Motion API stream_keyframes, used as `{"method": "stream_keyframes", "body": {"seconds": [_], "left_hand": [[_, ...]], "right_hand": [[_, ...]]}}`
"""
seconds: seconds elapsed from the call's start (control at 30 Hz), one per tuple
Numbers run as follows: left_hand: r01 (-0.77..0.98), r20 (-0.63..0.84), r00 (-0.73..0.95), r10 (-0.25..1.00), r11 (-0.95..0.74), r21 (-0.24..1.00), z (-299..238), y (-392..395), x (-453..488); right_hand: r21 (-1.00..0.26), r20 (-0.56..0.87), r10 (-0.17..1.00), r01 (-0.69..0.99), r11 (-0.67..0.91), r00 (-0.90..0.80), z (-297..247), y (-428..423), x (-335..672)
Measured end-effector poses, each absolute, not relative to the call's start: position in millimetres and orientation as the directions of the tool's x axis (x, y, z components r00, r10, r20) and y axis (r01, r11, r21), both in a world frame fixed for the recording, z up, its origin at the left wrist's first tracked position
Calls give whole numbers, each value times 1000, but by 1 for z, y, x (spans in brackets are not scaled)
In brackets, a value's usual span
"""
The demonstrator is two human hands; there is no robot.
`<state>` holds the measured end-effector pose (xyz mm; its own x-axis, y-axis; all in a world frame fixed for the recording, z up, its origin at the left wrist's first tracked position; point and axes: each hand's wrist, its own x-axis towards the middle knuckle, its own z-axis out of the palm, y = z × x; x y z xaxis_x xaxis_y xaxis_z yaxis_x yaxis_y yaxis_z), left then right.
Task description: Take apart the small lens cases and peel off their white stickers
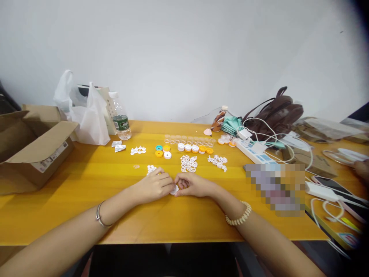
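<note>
A small white round plastic piece (174, 190) lies low over the table between my two hands. My left hand (154, 186) reaches it from the left, its fingers bent together and the tips at the piece. From the other side, my right hand (196, 184) pinches its edge between thumb and curled fingers. Just behind my left fingers is a cluster of small white beads (151, 168). Farther back stand white and orange round caps (188, 147), with white cut-out plastic parts (188, 164) in front of them.
An open cardboard box (34, 157), a plastic bag (89, 119) and a water bottle (122, 123) stand at the left. Clear rings (188, 140) line the back. A power strip (253, 152), cables and a brown backpack (273, 115) crowd the right. Another person's hand (361, 169) shows at the right edge.
</note>
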<state>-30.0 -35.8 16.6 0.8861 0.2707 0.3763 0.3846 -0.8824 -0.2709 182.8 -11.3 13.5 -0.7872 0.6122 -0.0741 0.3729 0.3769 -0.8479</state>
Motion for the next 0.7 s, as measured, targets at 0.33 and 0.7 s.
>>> {"method": "stream_keyframes", "body": {"seconds": [0.33,0.7], "left_hand": [[444,426,820,381,-895,-54,15,-34,-27],[563,386,649,656,-755,336,20,-31,-31]], "right_hand": [[-846,-83,623,385,368,-777,17,-13,182],[-818,-84,620,410,404,-780,16,-13,184]]}}
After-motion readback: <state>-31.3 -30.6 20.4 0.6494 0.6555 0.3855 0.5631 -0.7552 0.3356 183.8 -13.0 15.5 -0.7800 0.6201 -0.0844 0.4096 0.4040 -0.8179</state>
